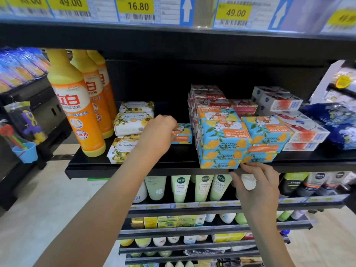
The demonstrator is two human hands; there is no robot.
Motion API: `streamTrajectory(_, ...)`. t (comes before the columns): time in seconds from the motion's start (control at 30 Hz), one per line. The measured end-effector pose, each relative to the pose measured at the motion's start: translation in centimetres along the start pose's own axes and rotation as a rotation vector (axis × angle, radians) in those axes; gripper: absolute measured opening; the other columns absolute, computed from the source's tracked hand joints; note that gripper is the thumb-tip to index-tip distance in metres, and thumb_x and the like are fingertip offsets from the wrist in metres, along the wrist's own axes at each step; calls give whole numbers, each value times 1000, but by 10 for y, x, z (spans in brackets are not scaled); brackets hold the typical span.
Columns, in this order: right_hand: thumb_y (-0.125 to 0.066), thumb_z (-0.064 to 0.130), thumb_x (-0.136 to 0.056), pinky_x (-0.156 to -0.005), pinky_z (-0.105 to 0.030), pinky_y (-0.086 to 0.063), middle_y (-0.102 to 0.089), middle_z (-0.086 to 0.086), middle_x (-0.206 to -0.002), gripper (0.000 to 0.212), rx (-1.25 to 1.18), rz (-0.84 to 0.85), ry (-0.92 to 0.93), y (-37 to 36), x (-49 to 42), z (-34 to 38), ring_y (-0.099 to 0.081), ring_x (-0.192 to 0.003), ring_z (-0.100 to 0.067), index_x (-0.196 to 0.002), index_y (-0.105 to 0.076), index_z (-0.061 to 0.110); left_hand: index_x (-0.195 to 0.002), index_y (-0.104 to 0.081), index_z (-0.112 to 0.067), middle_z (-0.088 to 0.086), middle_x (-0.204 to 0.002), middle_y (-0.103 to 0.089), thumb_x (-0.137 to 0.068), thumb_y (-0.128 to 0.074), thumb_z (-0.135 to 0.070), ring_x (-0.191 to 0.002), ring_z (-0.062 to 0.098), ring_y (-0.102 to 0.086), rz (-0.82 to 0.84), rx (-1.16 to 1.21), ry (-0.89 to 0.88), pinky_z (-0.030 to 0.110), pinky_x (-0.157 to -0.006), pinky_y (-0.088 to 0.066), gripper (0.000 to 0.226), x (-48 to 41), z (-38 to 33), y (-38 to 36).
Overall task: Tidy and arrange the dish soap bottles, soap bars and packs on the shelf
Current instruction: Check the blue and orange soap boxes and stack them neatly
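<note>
1. Black metal shelf board [173, 158]: carries all the goods listed below.
2. Three tall orange-and-yellow plastic dish soap bottles [75, 105]: upright in a row running front to back at the left end of the board.
3. Stacks of blue cardboard soap boxes with lemon print [223, 139]: right of centre, at the front edge. Red-and-white soap boxes [210, 99] are piled just behind them.
4. White cardboard boxes with red and blue print [300, 130]: stacked right of the blue stacks, beside a dark blue floral pack [335, 124].
5. White paper-wrapped soap bars with yellow flowers [133, 122]: piled just beside the bottles.
6. Left hand [158, 132]: fingers curled round a single blue lemon-print soap box [184, 133], which sits on the board between the wrapped bars and the blue stacks.
7. Right hand [258, 184]: at the shelf's front lip, fingertips touching the lowest blue box. Something white shows between thumb and fingers, and whether the hand holds it cannot be told.
</note>
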State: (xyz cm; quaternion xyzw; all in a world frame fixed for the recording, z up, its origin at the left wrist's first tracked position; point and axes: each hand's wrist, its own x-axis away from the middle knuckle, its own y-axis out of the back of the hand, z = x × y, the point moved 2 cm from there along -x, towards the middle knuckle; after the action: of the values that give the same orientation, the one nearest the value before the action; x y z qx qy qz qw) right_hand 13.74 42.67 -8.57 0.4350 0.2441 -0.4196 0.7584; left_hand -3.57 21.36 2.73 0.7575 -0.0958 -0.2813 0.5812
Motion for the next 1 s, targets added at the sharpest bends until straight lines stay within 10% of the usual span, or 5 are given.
streamTrajectory(0.17, -89, 10, -74, -104, -7, -30, -64, -8, -111, 37, -19, 28, -20, 2, 0, 1, -53, -113, -22, -108, -75, 6, -128, -69, -15, 7, -126, -66, -94, -72, -17, -113, 24, -63, -123, 171, 11, 36, -96, -51, 34, 16, 3, 2)
streamTrajectory(0.37, -79, 24, -81, -104, -7, -32, -63, 1, -115, 31, -95, 104, -56, 13, 0, 2, -54, -114, -14, -110, -75, 13, -135, -63, -28, -13, -120, -66, -91, -76, -30, -105, 3, -66, -147, 978, -2, 22, -90, -57, 46, 62, -36, 22)
streamTrajectory(0.6, -80, 13, -86, -91, -6, -41, -66, 15, -111, 26, -274, 151, -198, 39, -10, 7, -60, -108, 2, -103, -72, 30, -150, -48, -29, -16, -127, -48, -70, -89, -48, -114, -1, -56, -140, 911, 30, 22, -96, -54, 92, 61, -69, 7)
streamTrajectory(0.77, -78, 26, -85, -84, -37, -53, -64, 9, -105, 26, -327, -44, -188, 71, -40, 16, -64, -96, -13, -108, -68, 23, -149, -49, -31, -16, -130, -51, -72, -89, -39, -111, 0, -58, -182, 856, 87, 23, -93, -54, 87, 60, -75, 4)
streamTrajectory(1.0, -78, 58, -69, -105, -20, -42, -45, 11, -135, 85, -229, 238, -156, 83, -103, 11, -45, -128, -1, -144, -52, 26, -136, -56, -33, -24, -118, -54, -71, -92, -33, -107, 3, -60, -216, 878, 128, 29, -91, -55, 74, 62, -77, 5)
